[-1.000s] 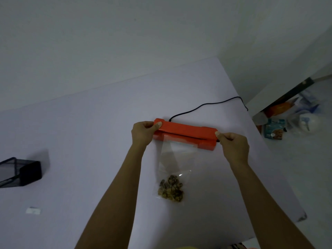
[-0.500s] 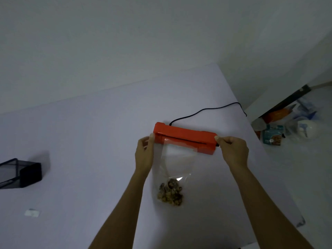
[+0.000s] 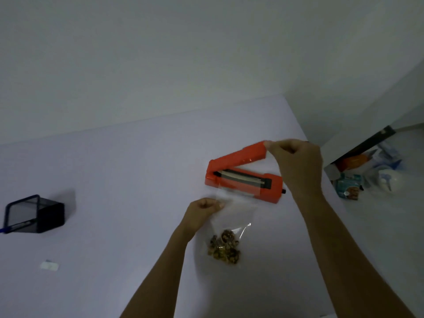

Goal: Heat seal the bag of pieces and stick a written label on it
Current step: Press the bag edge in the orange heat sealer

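Observation:
An orange heat sealer [image 3: 243, 188] lies on the white table [image 3: 114, 180] with its lid raised at the right end. My right hand [image 3: 296, 164] grips the lid's free end and holds it up. The grey sealing strip shows inside the open jaw. A clear plastic bag [image 3: 231, 216] lies in front of the sealer, its top edge resting on the sealer's base. Brown pieces [image 3: 224, 247] are bunched at the bag's bottom. My left hand [image 3: 204, 211] pinches the bag's upper left edge. A small white label [image 3: 49, 265] lies at the near left.
A black mesh pen holder [image 3: 34, 213] lies on its side at the table's left. The table's right edge runs past the sealer; beyond it, packets and bags [image 3: 367, 177] sit on the floor. A white wall stands behind the table.
My right hand has swung the sealer lid up from shut to open. My left hand has left the sealer's end and now holds the bag's upper left edge.

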Demonstrator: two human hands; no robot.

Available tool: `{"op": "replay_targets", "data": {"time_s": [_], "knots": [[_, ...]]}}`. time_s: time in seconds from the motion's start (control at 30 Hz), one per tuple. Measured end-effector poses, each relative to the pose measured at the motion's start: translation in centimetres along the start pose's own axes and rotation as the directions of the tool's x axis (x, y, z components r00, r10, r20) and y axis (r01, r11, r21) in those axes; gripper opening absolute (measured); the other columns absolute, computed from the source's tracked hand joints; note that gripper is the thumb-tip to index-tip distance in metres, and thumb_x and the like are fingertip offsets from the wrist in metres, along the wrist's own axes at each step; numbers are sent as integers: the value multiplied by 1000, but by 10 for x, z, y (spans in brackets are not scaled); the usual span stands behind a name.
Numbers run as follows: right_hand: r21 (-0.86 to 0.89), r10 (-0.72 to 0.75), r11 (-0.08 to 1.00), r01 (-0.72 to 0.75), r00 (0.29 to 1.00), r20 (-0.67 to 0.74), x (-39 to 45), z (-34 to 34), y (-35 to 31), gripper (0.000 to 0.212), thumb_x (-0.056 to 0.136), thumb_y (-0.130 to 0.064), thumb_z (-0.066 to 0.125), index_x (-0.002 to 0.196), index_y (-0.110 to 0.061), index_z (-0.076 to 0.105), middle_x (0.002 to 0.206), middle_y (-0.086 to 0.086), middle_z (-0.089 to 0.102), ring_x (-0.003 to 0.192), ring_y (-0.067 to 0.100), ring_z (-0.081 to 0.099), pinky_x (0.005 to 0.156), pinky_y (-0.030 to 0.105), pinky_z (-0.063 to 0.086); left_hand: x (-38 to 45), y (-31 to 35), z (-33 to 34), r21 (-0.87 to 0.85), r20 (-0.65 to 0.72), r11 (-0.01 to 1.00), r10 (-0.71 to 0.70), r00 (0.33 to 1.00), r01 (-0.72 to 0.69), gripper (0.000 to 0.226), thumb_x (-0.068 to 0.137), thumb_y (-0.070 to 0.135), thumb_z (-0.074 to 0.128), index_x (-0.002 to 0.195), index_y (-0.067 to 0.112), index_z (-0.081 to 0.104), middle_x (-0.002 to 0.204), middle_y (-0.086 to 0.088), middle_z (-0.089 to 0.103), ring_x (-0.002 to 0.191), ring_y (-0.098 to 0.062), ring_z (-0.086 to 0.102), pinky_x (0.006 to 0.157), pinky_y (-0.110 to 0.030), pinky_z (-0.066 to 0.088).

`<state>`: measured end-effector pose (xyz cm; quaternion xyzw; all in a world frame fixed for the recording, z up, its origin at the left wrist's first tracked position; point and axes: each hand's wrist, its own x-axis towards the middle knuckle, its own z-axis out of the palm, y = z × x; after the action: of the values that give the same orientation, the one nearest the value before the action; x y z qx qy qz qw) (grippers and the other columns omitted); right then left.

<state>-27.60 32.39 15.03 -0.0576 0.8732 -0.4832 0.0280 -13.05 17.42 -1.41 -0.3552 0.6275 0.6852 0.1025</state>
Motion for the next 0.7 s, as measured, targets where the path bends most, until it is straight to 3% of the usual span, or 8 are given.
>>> {"op": "replay_targets", "data": {"time_s": [0.1,0.2,0.33,0.47,0.53,0.6,0.63,0.7], "knots": [[-19,-124,992,128,982,145,-2,24,-45,21,86,-29,65,78,-12,76,63,-1,69,60,18,62,60,31,49,-1,-6,-3,-5,12,1000,-14,1000,14,20,79,27,76,93,13,75,97,-3,74,96,-20,69,83,-26,54],[-34,-202,974,222,931,305,-10,50,-75,22,89,-19,57,86,-8,76,81,7,75,76,21,69,73,33,54,0,-9,-4,3,18,1000,-13,1000,13,20,79,27,75,94,14,76,99,-2,74,98,-20,68,83,-24,53],[-15,-252,962,272,910,329,-16,64,-83,22,90,-16,55,97,-16,75,89,-2,76,80,13,69,77,27,56,-2,-1,-6,39,2,999,-6,1000,6,36,81,30,73,114,16,66,107,3,68,100,-16,63,78,-18,47],[112,-288,957,267,914,285,-19,49,-70,20,91,-19,57,104,-19,73,90,-8,73,77,4,67,72,13,52,8,18,-17,103,-137,991,95,986,-82,63,84,22,70,138,19,38,126,-3,52,107,-19,55,85,-28,46],[158,-205,972,174,956,209,-17,37,-46,16,90,-20,59,97,-19,73,82,-8,72,71,4,66,65,11,50,17,33,-24,155,-140,975,179,974,-157,76,82,10,71,145,18,30,138,-8,44,113,-25,53,89,-35,50],[138,15,990,-28,995,96,-17,27,-4,13,86,-24,61,83,-18,73,72,-4,70,70,12,66,65,21,49,27,50,-30,253,-92,943,248,964,-218,82,80,5,71,147,17,25,145,-10,37,123,-29,47,98,-43,48],[98,154,983,-158,987,47,-19,23,25,15,84,-26,61,79,-15,71,68,-2,68,70,18,64,63,27,48,31,59,-31,302,-52,921,273,961,-245,83,79,3,71,148,15,25,148,-11,34,128,-29,43,103,-45,44],[19,427,904,-427,904,24,-28,18,78,25,84,-28,59,74,-6,67,66,5,63,66,26,57,60,30,42,41,72,-33,377,46,882,289,956,-284,81,79,0,71,146,13,28,148,-11,36,134,-28,38,110,-43,36]]}}
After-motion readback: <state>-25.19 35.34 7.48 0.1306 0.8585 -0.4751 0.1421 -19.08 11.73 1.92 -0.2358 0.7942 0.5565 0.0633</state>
